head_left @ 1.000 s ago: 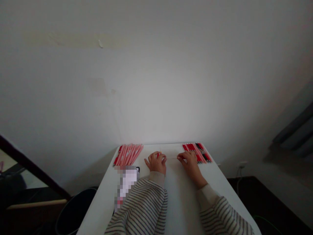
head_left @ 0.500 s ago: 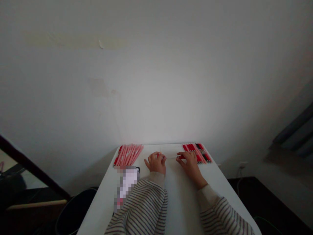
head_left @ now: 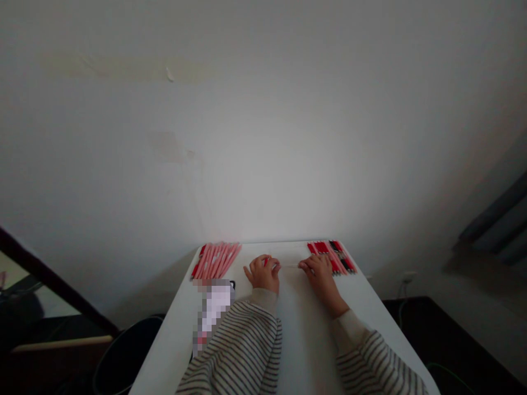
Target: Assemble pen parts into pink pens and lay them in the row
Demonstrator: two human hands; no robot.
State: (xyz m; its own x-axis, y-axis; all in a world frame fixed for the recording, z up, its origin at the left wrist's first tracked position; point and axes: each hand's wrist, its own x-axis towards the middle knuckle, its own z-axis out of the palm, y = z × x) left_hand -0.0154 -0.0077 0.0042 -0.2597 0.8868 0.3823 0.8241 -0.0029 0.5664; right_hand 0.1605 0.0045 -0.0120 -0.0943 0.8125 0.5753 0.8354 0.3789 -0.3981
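My left hand [head_left: 264, 274] is closed around a small red pen part [head_left: 267, 261], most of it hidden by the fingers. A thin pale rod [head_left: 290, 266], like a pen refill, stretches between my two hands above the white table. Its right end is pinched in the fingertips of my right hand [head_left: 319, 277]. Just beyond the right hand lies a row of pens [head_left: 332, 253] with pink, red and black parts. To the left of my left hand is a pile of pink pen barrels [head_left: 216, 260], with red parts under and beside it.
A phone-like object [head_left: 214, 307], blurred out, lies on the white table [head_left: 304, 351] by my left forearm. Behind the table rises a plain wall [head_left: 272, 137]. A dark round bin [head_left: 127, 354] stands on the floor at the left.
The red piece with a dark tip that showed at my right fingertips is no longer visible. Those fingers have closed in on the rod's end. My left hand has hardly moved.
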